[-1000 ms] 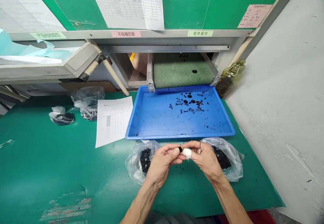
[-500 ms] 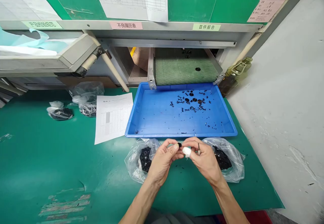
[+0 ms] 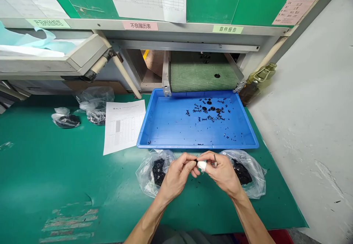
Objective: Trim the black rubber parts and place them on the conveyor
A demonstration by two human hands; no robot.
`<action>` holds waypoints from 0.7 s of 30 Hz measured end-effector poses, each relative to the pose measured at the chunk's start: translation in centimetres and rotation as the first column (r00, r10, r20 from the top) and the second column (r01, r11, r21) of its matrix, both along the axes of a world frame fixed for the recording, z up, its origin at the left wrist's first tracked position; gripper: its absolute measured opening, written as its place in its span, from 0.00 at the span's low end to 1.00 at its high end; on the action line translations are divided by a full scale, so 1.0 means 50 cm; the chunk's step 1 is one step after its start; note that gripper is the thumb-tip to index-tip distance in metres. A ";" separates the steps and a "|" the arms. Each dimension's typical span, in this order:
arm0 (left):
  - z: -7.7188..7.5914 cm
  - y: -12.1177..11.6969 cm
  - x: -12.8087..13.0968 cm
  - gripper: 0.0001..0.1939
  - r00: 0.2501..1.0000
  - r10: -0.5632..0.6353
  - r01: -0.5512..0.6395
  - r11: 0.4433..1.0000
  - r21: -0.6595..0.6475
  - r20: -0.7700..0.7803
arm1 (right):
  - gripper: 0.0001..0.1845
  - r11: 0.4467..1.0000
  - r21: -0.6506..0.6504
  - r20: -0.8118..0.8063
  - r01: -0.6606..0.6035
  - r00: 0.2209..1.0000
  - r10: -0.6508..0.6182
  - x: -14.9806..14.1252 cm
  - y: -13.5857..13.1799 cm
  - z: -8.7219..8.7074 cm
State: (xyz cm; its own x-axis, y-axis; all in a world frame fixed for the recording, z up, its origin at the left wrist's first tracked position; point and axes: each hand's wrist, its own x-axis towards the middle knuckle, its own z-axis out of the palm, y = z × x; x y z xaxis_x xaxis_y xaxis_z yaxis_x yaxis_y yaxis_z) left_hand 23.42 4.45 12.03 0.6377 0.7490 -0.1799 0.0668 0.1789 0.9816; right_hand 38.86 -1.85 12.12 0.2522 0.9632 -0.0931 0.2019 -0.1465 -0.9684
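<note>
My left hand pinches a small black plastic part between thumb and fingertips, just in front of the blue tray. The fingertips of my right hand meet at the same part and partly hide it. White tape wraps my right thumb. A small, narrow metal tool sticks up between the fingers of my right hand; its kind is unclear. Beside my left hand lies an open clear bag of small black pieces. Another clear bag, holding larger glossy black parts, lies by my right hand.
The blue tray contains several round black parts and branching black scraps. A green mesh conveyor ends above its back edge. Left of it lie a printed sheet and two bagged lots. A bottle stands by the right wall.
My fingertips have drawn closer together around the black part, covering more of it. The camera view has shifted slightly. The tray's contents look the same.
</note>
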 end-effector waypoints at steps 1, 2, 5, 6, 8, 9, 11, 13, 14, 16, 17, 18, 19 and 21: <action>0.001 0.002 -0.002 0.09 1.000 -0.015 0.015 1.000 0.007 -0.003 | 0.11 1.000 0.000 -0.015 -0.014 1.000 0.014 0.001 0.000 0.000; 0.001 0.004 -0.004 0.09 1.000 -0.028 0.028 1.000 0.007 -0.001 | 0.11 1.000 0.000 -0.032 -0.028 0.999 0.028 0.001 0.000 -0.001; -0.004 0.007 -0.008 0.10 0.999 -0.050 0.050 0.999 -0.002 0.008 | 0.10 0.999 -0.001 -0.075 -0.049 0.996 0.049 0.001 0.002 -0.006; -0.007 0.007 -0.009 0.10 0.999 -0.048 0.048 0.999 -0.001 0.005 | 0.10 0.999 -0.004 -0.080 -0.048 0.996 0.047 0.000 0.003 -0.009; -0.017 0.007 -0.010 0.10 1.000 -0.025 0.025 1.000 0.005 -0.006 | 0.10 0.999 -0.012 -0.085 -0.042 0.996 0.041 -0.004 0.006 -0.016; -0.022 0.006 -0.011 0.10 1.000 -0.010 0.010 1.000 0.004 -0.011 | 0.09 0.999 -0.017 -0.088 -0.037 0.995 0.036 -0.007 0.008 -0.020; -0.032 0.004 -0.013 0.10 1.000 0.018 -0.018 1.000 -0.011 -0.016 | 0.09 0.999 -0.028 -0.097 -0.030 0.995 0.027 -0.013 0.011 -0.028; -0.038 0.003 -0.014 0.10 0.999 0.044 -0.044 0.999 -0.030 -0.017 | 0.10 0.999 -0.042 -0.098 -0.019 0.995 0.015 -0.020 0.016 -0.033; -0.039 0.002 -0.014 0.10 0.998 0.057 -0.057 0.998 -0.037 -0.019 | 0.09 0.999 -0.050 -0.094 -0.015 0.996 0.010 -0.023 0.019 -0.034; -0.040 0.001 -0.012 0.10 0.997 0.081 -0.082 0.995 -0.057 -0.018 | 0.09 0.997 -0.070 -0.077 -0.016 0.997 0.010 -0.025 0.023 -0.032; -0.040 0.002 -0.010 0.10 0.996 0.083 -0.084 0.993 -0.084 -0.009 | 0.09 0.997 -0.078 -0.057 -0.022 0.998 0.018 -0.024 0.023 -0.028; -0.039 0.002 -0.008 0.10 0.996 0.084 -0.083 0.989 -0.123 0.008 | 0.09 0.996 -0.080 -0.030 -0.040 0.999 0.038 -0.021 0.022 -0.023; -0.039 0.003 -0.004 0.10 0.995 0.089 -0.082 0.982 -0.170 0.033 | 0.10 0.995 -0.077 0.003 -0.065 0.998 0.065 -0.017 0.020 -0.017; -0.038 0.005 0.003 0.10 0.989 0.120 -0.092 0.960 -0.263 0.091 | 0.15 0.993 -0.058 0.089 -0.106 0.990 0.111 -0.007 0.009 -0.003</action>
